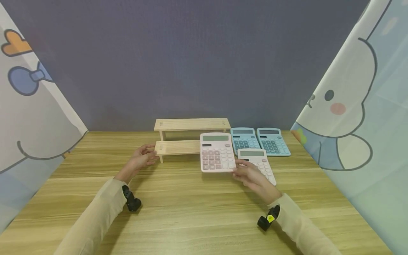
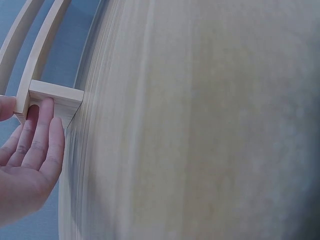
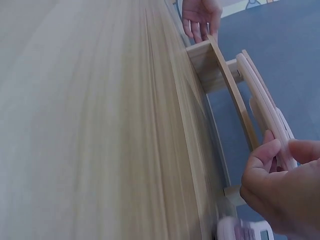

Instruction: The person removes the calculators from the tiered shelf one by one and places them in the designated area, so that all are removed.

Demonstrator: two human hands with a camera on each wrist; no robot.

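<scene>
My right hand pinches a pink calculator at its lower right corner, thumb on one face and fingers on the other. The calculator is held up in front of the right part of a two-tier wooden shelf, hiding some of its lower board. At the shelf's left end, my left hand holds the lower board between thumb and fingers; in the left wrist view the fingers reach under it beside the leg. A white calculator lies on the table, partly hidden behind my right hand.
Two blue calculators lie side by side to the right of the shelf, near the back edge of the wooden table. A dark grey panel stands behind, and cartoon-printed curtains hang at both sides.
</scene>
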